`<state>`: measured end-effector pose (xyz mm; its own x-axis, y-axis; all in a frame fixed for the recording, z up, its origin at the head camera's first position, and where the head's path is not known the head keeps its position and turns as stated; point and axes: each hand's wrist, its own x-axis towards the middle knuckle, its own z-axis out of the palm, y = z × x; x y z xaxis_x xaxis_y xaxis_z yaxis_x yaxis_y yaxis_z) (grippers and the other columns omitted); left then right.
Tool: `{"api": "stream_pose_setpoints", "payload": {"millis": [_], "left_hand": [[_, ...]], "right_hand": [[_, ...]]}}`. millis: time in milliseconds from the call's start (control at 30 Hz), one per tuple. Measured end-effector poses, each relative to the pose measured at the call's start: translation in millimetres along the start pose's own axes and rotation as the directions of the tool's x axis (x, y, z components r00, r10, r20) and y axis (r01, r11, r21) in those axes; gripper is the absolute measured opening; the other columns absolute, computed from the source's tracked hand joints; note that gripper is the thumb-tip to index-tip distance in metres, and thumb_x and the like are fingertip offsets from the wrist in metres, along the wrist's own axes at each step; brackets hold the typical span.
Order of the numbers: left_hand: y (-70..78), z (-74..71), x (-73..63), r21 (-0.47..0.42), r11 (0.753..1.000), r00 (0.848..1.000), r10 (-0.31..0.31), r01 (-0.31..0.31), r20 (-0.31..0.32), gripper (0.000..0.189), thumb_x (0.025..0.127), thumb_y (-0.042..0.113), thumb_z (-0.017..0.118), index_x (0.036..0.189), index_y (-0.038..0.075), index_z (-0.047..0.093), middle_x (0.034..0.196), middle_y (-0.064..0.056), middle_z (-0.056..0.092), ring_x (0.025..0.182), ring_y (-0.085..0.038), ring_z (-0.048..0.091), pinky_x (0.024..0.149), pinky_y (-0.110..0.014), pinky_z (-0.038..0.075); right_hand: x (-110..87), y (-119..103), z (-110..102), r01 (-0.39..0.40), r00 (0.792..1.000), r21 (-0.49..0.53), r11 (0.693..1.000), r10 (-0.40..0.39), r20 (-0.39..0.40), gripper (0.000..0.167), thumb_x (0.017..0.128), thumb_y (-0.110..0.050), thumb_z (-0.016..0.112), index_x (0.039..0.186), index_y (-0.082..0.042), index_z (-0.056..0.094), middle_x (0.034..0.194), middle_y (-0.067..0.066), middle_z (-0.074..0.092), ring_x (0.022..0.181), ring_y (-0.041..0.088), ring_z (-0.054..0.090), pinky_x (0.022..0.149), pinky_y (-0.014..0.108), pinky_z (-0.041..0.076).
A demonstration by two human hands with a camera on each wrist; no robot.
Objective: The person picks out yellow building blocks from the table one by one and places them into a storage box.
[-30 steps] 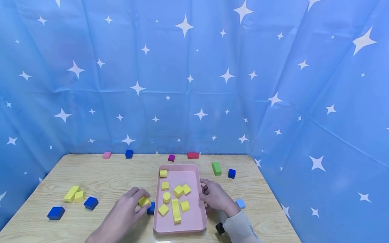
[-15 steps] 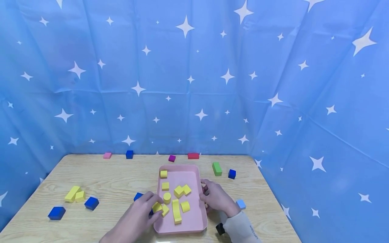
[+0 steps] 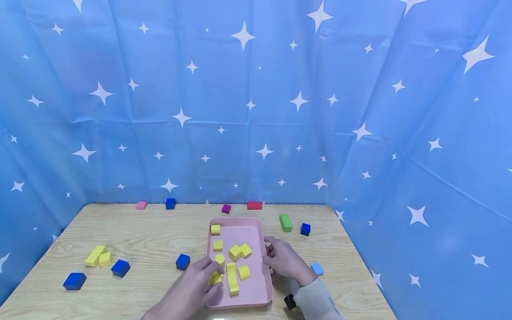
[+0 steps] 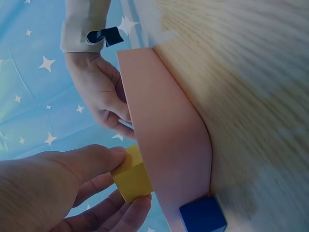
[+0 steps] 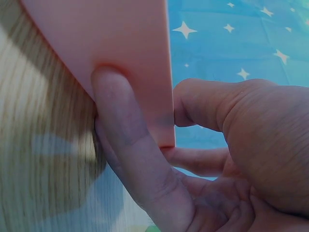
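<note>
My left hand [image 3: 197, 281] reaches over the near left part of a pink tray [image 3: 256, 284]. In the left wrist view it pinches a yellow block [image 4: 133, 182] between thumb and fingers at the tray's rim. The fingers partly hide this corner of the tray in the head view. My right hand [image 3: 286, 261] grips the tray's right wall, thumb at the rim and fingers against the outer side. Several yellow blocks lie in the tray, among them a long curved one [image 3: 232, 278], a cylinder [image 3: 243, 272] and a cube [image 3: 235, 252].
Left of the tray stands a blue block [image 3: 182, 262]. Further left lie two yellow blocks [image 3: 95, 256] and two more blue blocks [image 3: 120, 268]. Pink, blue, purple and red blocks [image 3: 254, 206] line the far edge. A green block [image 3: 286, 222] and light blue block [image 3: 317, 269] lie on the right.
My left hand has carried the yellow block rightward from beside the tray to over its near left part, uncovering the blue block behind. The right hand stays on the tray's wall.
</note>
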<state>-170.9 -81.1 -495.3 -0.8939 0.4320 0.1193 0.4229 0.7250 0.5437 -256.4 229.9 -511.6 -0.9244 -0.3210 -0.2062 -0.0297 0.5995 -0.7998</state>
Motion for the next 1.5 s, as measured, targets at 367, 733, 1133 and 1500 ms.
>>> {"api": "stream_pose_setpoints", "payload": {"millis": [367, 733, 1133, 1500], "left_hand": [[4.5, 4.4, 1.8, -0.014, 1.0, 0.999, -0.001, 0.002, 0.046, 0.027, 0.102, 0.023, 0.091, 0.127, 0.017, 0.082, 0.113, 0.008, 0.072, 0.09, -0.003, 0.057, 0.081, -0.023, 0.064], [1.0, 6.0, -1.3, 0.033, 0.998, 0.998, 0.056, -0.055, -0.005, 0.026, 0.099, 0.017, 0.093, 0.123, 0.015, 0.083, 0.115, 0.002, 0.075, 0.088, 0.0, 0.055, 0.076, -0.02, 0.061], [-0.8, 0.7, -4.0, 0.03, 0.999, 0.999, 0.014, -0.013, -0.045, 0.024, 0.102, 0.021, 0.091, 0.125, 0.016, 0.084, 0.12, 0.002, 0.077, 0.09, -0.004, 0.063, 0.077, -0.018, 0.064], [-8.1, -14.3, -5.8, 0.075, 0.985, 0.979, -0.142, 0.154, -0.144, 0.022, 0.101, 0.024, 0.093, 0.121, 0.023, 0.085, 0.12, 0.004, 0.077, 0.102, -0.01, 0.071, 0.094, -0.036, 0.072]], "right_hand": [[-0.1, 0.4, 0.1, -0.002, 1.0, -0.005, 1.0, 0.002, -0.001, 0.069, 0.111, -0.006, 0.072, 0.174, 0.0, 0.046, 0.117, 0.014, 0.073, 0.084, 0.02, 0.077, 0.061, 0.04, 0.072], [-0.4, -0.6, -0.9, -0.015, 1.0, 0.006, 1.0, 0.015, -0.001, 0.069, 0.111, -0.006, 0.072, 0.175, -0.001, 0.046, 0.119, 0.015, 0.072, 0.087, 0.021, 0.078, 0.062, 0.041, 0.073], [-0.5, 0.5, -0.9, -0.02, 1.0, 0.001, 1.0, 0.02, -0.003, 0.07, 0.11, -0.006, 0.072, 0.175, -0.001, 0.046, 0.121, 0.016, 0.073, 0.087, 0.02, 0.078, 0.062, 0.041, 0.073], [0.9, 1.1, 0.3, -0.023, 1.0, -0.002, 1.0, 0.023, -0.006, 0.07, 0.11, -0.007, 0.073, 0.175, -0.002, 0.046, 0.122, 0.015, 0.073, 0.09, 0.02, 0.078, 0.063, 0.04, 0.073]]}}
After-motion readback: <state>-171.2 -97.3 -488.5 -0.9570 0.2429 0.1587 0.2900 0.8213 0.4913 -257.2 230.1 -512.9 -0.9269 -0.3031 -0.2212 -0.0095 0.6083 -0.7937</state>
